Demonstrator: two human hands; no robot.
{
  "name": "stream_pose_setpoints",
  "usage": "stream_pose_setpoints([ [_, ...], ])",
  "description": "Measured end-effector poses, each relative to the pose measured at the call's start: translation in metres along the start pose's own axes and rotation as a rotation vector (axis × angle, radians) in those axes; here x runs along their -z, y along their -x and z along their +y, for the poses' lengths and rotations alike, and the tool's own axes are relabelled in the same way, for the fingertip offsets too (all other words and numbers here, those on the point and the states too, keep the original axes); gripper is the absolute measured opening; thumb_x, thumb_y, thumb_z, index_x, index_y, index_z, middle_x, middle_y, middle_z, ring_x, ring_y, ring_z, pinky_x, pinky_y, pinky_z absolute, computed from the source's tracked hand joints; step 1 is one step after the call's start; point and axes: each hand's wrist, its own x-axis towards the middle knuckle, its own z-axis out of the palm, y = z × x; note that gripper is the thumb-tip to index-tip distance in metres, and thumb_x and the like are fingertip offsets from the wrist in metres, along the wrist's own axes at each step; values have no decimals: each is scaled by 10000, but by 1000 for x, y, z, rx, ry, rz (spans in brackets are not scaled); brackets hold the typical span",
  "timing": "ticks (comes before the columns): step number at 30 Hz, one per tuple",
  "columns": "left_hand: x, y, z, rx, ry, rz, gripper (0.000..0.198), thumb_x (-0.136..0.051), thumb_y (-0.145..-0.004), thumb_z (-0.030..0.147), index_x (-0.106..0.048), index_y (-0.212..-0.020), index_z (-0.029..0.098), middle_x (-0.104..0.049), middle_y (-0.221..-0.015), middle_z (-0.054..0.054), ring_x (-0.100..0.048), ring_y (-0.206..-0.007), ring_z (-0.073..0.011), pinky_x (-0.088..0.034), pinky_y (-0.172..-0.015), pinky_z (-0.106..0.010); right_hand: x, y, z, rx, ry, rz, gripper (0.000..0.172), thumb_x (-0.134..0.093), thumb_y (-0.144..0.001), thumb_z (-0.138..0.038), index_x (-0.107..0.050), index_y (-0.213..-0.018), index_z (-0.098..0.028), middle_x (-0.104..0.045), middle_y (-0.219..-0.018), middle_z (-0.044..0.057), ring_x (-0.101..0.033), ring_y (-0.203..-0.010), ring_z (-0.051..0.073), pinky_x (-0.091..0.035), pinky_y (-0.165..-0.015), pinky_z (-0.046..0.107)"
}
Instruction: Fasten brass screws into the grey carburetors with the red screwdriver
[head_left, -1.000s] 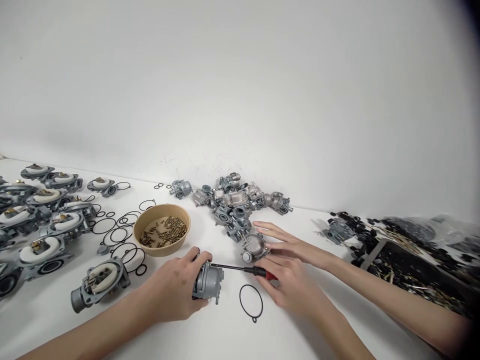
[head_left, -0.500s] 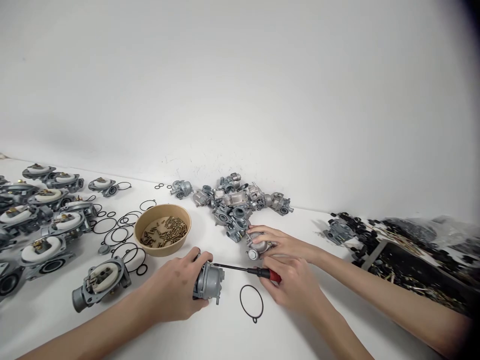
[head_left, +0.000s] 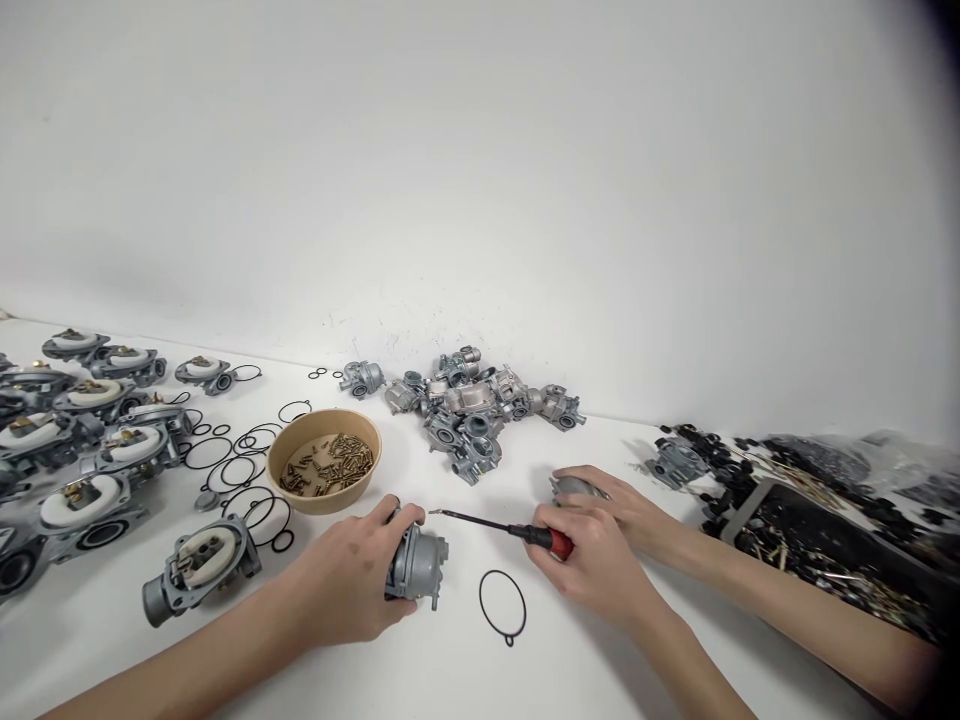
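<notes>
My left hand grips a grey metal carburetor on its side, with the rounded bowl facing right. In my right hand is a screwdriver with a red and black handle. Its shaft points left, and a small screw seems to sit on the tip, just off the carburetor's upper edge. A black rubber gasket ring lies on the white table between my hands. Behind my right hand, a co-worker's hand holds another carburetor, partly hidden by the fingers.
A brown bowl of small brass screws stands beyond my left hand. Opened carburetors with white floats and loose rings fill the left side. More carburetors are heaped at the back. At right lie a black tray and dark small parts.
My right hand has drawn the screwdriver slightly right, its tip coming off the carburetor. The co-worker's hand has moved a carburetor right, away from the heap. My left hand stays put.
</notes>
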Motion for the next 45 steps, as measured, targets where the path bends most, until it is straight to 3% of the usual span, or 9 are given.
stream_pose_setpoints([
  [6, 0, 2, 0, -6, -27, 6, 618, -703, -808, 393, -473, -1368, 270, -603, -1311, -110, -717, -871, -302, -585, -773, -454, -5, -6, -10, -199, -186, -153, 481, -523, -993, -445, -267, -647, -230, -296, -524, -61, -245, -506, 118, -232, -497, 283],
  [12, 0, 1, 0, -4, -10, 13, 615, -694, -810, 387, -470, -1372, 280, -607, -1299, -103, -724, -882, -299, -587, -786, -443, -5, -7, -9, -213, -247, -299, 504, -559, -977, -490, -296, -642, -220, -286, -555, -63, -226, -531, 113, -229, -510, 264],
  [18, -1, 2, 0, -8, -3, 10, 614, -694, -806, 381, -480, -1369, 263, -607, -1304, -113, -722, -890, -317, -591, -794, -478, 0, -7, -7, -209, -213, -298, 518, -580, -974, -470, -284, -631, -218, -271, -567, -60, -223, -539, 118, -232, -512, 264],
  [45, 0, 2, 0, -15, -16, 21, 595, -704, -802, 383, -479, -1340, 265, -611, -1284, -108, -721, -870, -306, -581, -751, -437, -5, -6, -12, -122, -167, -309, 470, -608, -973, -434, -365, -634, -216, -389, -535, -57, -320, -499, 107, -260, -495, 248],
])
